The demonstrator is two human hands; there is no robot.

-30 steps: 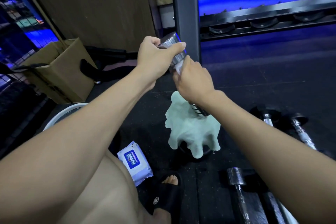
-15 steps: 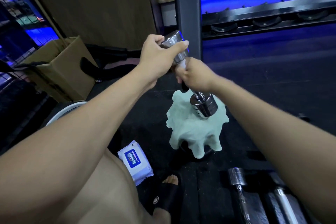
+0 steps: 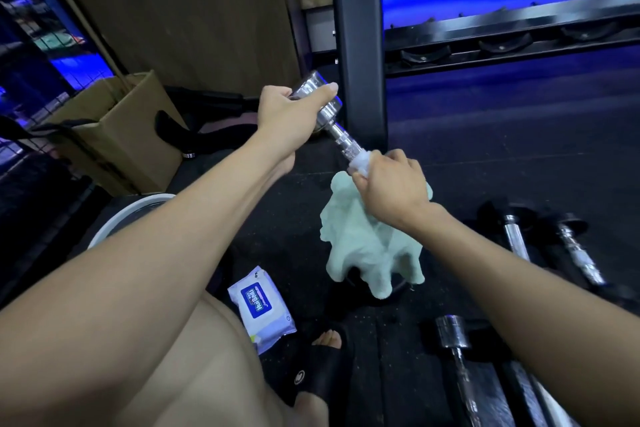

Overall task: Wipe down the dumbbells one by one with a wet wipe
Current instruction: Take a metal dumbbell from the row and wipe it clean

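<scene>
My left hand grips the upper chrome head of a dumbbell, held tilted in the air. Its knurled handle runs down to the right into my right hand, which is closed around a white wet wipe wrapped on the handle. The dumbbell's lower head is hidden behind my right hand. A pale green cloth lies draped over a dark object on the floor just below.
A wet wipe pack lies on the black rubber floor by my sandalled foot. More chrome dumbbells lie at the right. A rack post, a cardboard box and a white bucket rim stand around.
My right hand slid with the wipe from near the upper head down along the handle, now covering the lower end. The left hand kept hold of the upper head.
</scene>
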